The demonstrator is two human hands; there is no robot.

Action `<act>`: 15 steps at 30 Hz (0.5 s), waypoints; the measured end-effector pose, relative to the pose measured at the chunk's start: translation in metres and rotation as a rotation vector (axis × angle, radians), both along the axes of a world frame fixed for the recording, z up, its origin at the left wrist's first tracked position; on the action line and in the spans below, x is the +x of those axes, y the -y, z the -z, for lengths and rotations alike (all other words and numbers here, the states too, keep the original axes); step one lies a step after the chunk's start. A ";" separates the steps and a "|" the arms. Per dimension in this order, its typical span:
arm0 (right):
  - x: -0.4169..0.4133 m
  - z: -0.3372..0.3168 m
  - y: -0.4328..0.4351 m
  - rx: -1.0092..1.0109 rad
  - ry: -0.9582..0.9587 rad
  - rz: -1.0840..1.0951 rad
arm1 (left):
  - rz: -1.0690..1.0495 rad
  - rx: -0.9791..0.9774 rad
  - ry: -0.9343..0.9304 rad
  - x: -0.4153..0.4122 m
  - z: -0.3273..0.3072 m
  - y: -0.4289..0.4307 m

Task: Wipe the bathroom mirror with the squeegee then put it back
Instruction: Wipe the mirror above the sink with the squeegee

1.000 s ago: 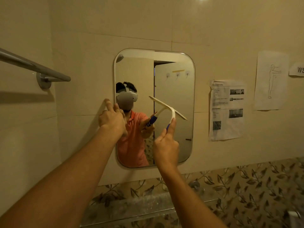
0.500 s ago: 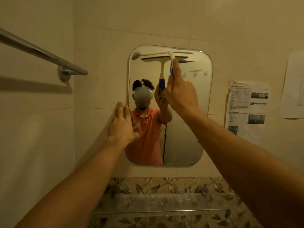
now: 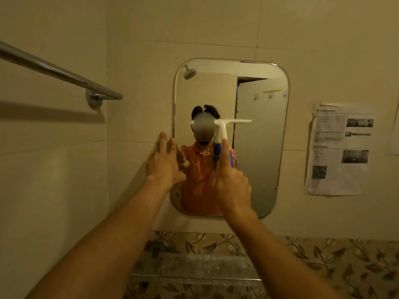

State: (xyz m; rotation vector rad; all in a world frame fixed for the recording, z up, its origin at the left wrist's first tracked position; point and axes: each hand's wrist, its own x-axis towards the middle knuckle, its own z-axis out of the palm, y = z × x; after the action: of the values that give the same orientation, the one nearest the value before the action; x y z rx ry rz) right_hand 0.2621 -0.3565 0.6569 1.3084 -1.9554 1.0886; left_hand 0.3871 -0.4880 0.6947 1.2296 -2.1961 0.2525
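Observation:
A rounded rectangular mirror (image 3: 261,147) hangs on the beige tiled wall. My right hand (image 3: 232,182) grips the blue handle of a white squeegee (image 3: 222,124). Its blade lies level across the middle of the glass, left of centre, blurred by motion. My left hand (image 3: 165,162) rests flat with fingers spread on the mirror's left edge and the wall beside it. The mirror reflects a person in an orange shirt, a shower head and a door.
A chrome towel bar (image 3: 60,72) juts from the left wall. A glass shelf (image 3: 194,270) sits under the mirror against leaf-patterned tiles. Printed sheets (image 3: 339,149) are taped to the wall on the right.
The squeegee has come down from the mirror's top edge to the middle of the glass, with my right hand lowering. My left hand stays at the mirror's left edge.

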 end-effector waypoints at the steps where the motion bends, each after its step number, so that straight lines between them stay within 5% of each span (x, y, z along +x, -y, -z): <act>1: 0.000 0.015 -0.004 0.034 0.020 0.007 | -0.004 0.008 0.006 0.001 -0.001 -0.001; 7: -0.006 0.058 -0.021 0.093 0.034 -0.048 | 0.014 0.036 0.016 0.002 -0.004 0.001; 15: -0.001 -0.047 -0.011 -0.095 0.005 -0.202 | 0.129 0.050 -0.043 0.006 0.002 0.007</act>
State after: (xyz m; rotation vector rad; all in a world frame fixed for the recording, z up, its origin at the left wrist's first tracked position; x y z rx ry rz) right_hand 0.2608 -0.3451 0.7038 1.4758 -1.7808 1.2643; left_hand 0.3930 -0.4955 0.6923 1.1040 -2.2461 0.1187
